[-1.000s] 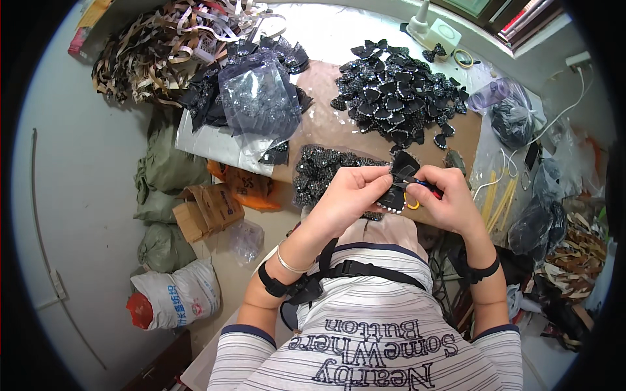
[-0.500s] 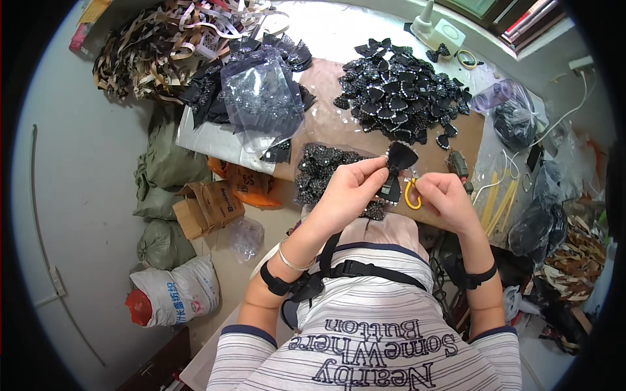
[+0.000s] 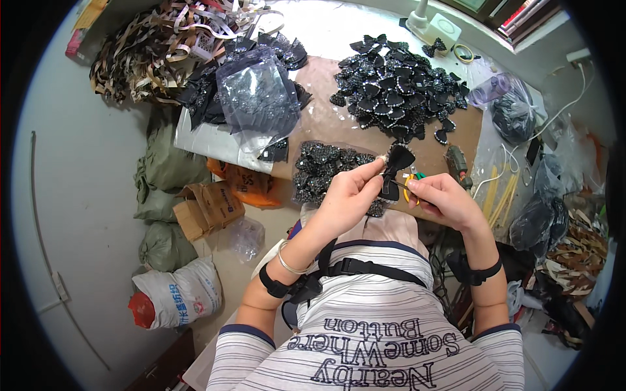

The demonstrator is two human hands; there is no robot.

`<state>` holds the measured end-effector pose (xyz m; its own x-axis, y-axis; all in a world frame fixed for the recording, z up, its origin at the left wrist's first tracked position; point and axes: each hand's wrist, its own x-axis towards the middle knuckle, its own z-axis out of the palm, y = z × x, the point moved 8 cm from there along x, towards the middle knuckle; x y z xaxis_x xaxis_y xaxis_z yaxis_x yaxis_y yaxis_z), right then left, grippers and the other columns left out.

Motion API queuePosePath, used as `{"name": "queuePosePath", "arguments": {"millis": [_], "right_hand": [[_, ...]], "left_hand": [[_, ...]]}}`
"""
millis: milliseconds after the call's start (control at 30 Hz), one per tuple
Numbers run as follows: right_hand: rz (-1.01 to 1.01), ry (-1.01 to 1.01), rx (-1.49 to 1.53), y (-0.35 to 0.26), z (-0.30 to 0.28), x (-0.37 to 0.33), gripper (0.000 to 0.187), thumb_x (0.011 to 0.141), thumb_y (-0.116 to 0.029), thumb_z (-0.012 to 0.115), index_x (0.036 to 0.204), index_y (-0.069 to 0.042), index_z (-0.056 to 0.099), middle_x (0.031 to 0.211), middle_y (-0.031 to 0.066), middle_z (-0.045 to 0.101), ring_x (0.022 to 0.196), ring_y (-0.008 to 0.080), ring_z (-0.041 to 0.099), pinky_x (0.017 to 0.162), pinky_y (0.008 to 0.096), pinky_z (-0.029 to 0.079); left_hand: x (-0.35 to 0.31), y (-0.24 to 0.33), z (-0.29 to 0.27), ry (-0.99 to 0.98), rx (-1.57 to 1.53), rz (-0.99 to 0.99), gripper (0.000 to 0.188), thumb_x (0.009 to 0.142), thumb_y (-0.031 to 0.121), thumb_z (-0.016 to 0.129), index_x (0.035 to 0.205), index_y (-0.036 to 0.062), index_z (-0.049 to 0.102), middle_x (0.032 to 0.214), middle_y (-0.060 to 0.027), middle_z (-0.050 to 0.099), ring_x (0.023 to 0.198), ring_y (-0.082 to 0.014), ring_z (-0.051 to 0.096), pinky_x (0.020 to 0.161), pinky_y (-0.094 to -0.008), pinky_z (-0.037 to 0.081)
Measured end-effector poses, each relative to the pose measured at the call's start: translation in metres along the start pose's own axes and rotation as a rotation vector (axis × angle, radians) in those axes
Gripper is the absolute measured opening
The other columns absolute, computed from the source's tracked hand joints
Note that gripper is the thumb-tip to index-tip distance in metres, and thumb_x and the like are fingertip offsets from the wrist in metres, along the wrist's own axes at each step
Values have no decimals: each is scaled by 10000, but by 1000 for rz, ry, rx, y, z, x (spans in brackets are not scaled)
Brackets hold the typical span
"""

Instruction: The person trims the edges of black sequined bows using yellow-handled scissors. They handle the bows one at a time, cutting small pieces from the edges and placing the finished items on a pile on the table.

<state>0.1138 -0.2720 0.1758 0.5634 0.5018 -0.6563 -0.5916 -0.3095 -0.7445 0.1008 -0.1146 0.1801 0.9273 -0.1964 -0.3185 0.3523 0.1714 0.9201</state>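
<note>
My left hand (image 3: 352, 199) pinches a black bow (image 3: 399, 158) between thumb and fingers, above the table's near edge. The bow stands upright, with a band round its middle. Close on its right, my right hand (image 3: 440, 201) is closed, thumb against forefinger, on a thin dark piece (image 3: 400, 185) that reaches the bow's middle. Whether that piece is a tool or part of the bow I cannot tell. Beside these fingertips is a tool with yellow and green handles (image 3: 419, 176), partly hidden by my right hand. Just left of the bow lies a bag of dark sparkling bows (image 3: 319, 171).
A big heap of black bows (image 3: 394, 88) covers the table's far middle. Clear bags (image 3: 254, 91) lie over more black pieces at left, near tangled ribbon strips (image 3: 143, 55). A glue bottle (image 3: 419, 16) stands far right. Sacks (image 3: 176, 293) and a carton (image 3: 205, 208) sit at left.
My right hand has moved left to the bow, and a thin dark piece now shows in its fingertips. The yellow handle is more covered and a green one shows. The bow has turned slightly.
</note>
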Motion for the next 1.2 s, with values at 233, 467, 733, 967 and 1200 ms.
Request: {"name": "queuePosePath", "arguments": {"millis": [233,467,733,967,1200], "right_hand": [[-28,-97,88,1,5,5,401,953,-333,530,752,-4,638,518,-59,441,442,15,341,413,188,234],[71,-193,286,3,14,9,430,974,-332,484,745,12,601,465,-24,429,363,19,301,343,179,190],[94,-220,393,13,17,19,437,943,-396,536,722,-26,610,427,-55,377,329,17,239,323,198,162],[55,-114,474,23,-6,36,427,975,-346,487,757,8,585,438,-39,382,328,22,257,311,177,184],[34,-141,666,24,-27,34,427,959,-380,513,763,-9,591,425,-44,371,316,24,249,307,180,195]], "left_hand": [[-3,0,2,-25,-89,-53,385,943,61,492,1307,-64,471,1039,-15,613,863,-28,538,731,-191,461],[-6,-4,2,-46,-10,-72,386,953,62,484,1318,-63,456,1156,-68,606,949,-80,583,813,-237,502],[-1,-2,1,-112,-138,-98,393,947,74,496,1320,-45,465,1153,-47,606,933,-60,582,791,-221,498],[35,-3,9,-172,-81,-156,393,949,97,486,1320,-30,473,1123,-26,614,930,-48,584,773,-206,495],[72,0,29,-313,144,-100,375,958,81,460,1309,-52,471,1071,-37,634,918,-53,582,799,-226,494]]}}
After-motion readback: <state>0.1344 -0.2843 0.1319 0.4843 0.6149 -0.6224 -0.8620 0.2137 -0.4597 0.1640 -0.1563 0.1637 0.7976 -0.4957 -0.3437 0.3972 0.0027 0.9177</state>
